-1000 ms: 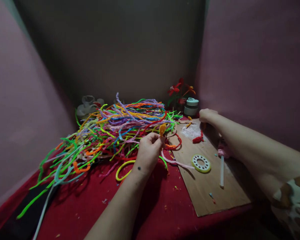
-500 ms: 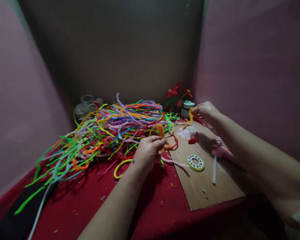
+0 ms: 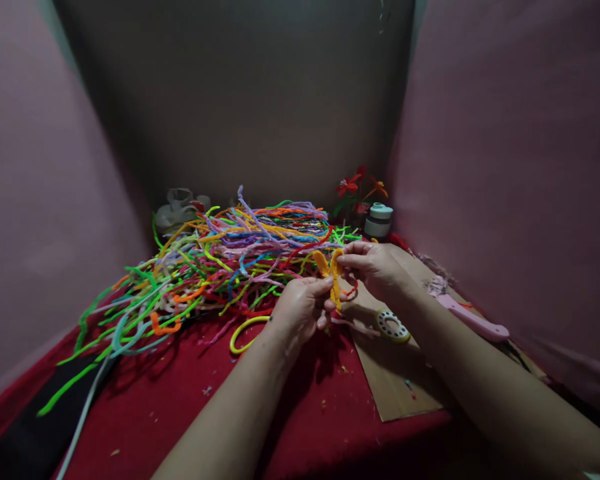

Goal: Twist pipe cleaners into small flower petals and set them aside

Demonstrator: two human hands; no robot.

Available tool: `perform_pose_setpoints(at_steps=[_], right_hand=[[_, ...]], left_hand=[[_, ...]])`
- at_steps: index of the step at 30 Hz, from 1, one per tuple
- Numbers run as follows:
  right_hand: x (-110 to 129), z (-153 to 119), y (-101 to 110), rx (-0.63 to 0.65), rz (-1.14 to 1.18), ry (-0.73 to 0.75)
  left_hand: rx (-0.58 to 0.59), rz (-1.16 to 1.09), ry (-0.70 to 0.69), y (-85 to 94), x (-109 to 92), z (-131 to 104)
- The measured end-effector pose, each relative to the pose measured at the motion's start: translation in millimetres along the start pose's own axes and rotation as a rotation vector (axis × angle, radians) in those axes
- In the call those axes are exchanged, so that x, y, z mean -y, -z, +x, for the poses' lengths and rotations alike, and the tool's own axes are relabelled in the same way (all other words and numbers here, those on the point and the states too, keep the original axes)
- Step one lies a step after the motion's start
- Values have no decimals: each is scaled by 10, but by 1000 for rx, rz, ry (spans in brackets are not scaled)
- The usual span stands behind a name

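The left hand (image 3: 300, 307) and right hand (image 3: 373, 263) are close together, both pinching fuzzy orange pieces (image 3: 335, 283) between them. A piece could slip if one pinch gets loose. Below the hands is a red cloth (image 3: 313, 400); to their right, cardboard (image 3: 390, 380). Pink walls (image 3: 510, 133) stand either side, a dark wall (image 3: 240, 100) ahead.

It's a little craft corner, folks, home or workshop I can't call! Pink panels (image 3: 520, 153) hem it in left and right, a dark wall (image 3: 240, 107) closes the far side. Across the red-covered desk (image 3: 180, 413), look at that great heap of fuzzy stems (image 3: 265, 250)! Cardboard (image 3: 395, 387) lies to the right, scraps dot the cloth, and handmade-looking flowers (image 3: 349, 185) stand at the far edge!
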State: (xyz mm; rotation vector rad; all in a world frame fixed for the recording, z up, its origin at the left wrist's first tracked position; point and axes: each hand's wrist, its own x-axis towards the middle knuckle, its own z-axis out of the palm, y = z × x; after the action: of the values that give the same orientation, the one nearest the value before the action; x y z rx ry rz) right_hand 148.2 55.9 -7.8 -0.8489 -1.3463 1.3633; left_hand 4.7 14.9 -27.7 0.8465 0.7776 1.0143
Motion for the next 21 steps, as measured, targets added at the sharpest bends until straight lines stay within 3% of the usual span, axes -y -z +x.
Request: perform_pose_setpoints(at_steps=[10, 15, 21], right_hand=[[-90, -62, -42, -43, 0, -103], [-130, -97, -56, 27, 75, -113], [-163, -111, -93, 12, 52, -132]], left_hand=[[-68, 68, 12, -69, -3, -39], [-64, 121, 16, -86, -3, -37], [-77, 242, 31, -47, 43, -24]])
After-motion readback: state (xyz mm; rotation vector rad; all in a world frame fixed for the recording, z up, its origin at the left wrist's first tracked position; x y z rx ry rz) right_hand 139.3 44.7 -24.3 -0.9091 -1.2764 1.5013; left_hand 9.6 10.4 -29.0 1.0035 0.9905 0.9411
